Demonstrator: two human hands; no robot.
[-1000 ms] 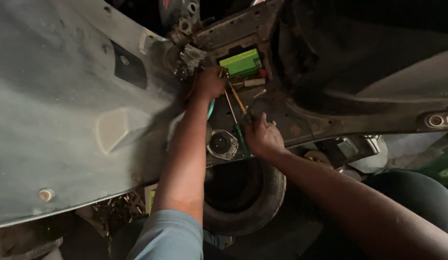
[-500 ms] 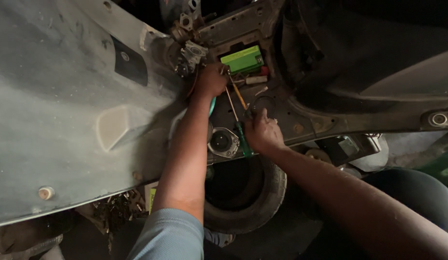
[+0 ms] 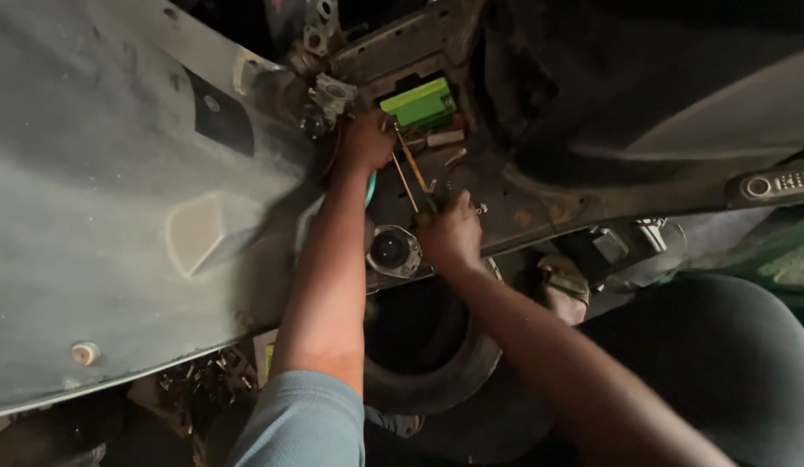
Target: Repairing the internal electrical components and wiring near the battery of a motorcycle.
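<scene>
My left hand (image 3: 366, 138) reaches up to the scooter frame just left of a bright green battery (image 3: 419, 103). Its fingers are curled against the metal where a screwdriver's tip ends, and what they grip is hidden. My right hand (image 3: 449, 238) is closed around the handle of that thin screwdriver (image 3: 412, 164), whose orange shaft slants up and left toward the battery. A round metal cap (image 3: 393, 251) sits just left of my right hand.
A large grey body panel (image 3: 117, 216) fills the left side. A dark seat and side trim (image 3: 661, 112) lie to the right. A tyre (image 3: 445, 372) shows below my arms. Several loose bolts (image 3: 203, 380) lie on the ground at lower left.
Both hands stay at the same spots on the frame. The view has drifted slightly, and the screwdriver keeps its slant.
</scene>
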